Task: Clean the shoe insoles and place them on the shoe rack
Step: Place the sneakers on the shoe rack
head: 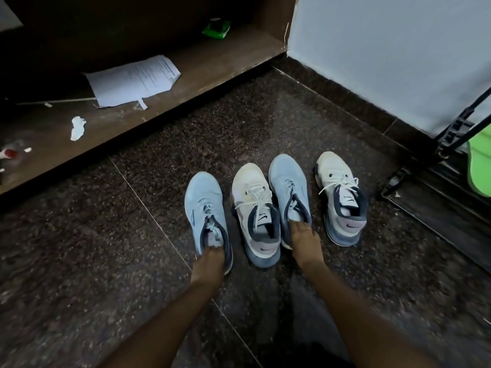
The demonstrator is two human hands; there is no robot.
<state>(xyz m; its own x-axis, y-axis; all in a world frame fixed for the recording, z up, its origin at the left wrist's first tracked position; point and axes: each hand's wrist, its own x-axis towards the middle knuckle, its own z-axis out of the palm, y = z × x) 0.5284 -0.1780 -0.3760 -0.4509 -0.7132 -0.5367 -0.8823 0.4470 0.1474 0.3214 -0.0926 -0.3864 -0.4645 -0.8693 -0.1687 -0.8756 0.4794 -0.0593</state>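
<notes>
The left blue shoe (204, 205) stands just left of the middle white sneaker (252, 189), the right blue shoe (288, 179) just right of it. My left hand (208, 264) reaches into the left one, fingers hidden, so I cannot tell their state; my right hand (305, 241) has fingers close together, tips buried in the other. The insoles are out of my sight. Well right of the sneaker stands a black rack (453, 131)

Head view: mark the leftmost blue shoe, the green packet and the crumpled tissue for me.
leftmost blue shoe (203, 195), head view, on its toe upper.
green packet (216, 29), head view, middle of its top face.
crumpled tissue (77, 128), head view, on its middle.
</notes>
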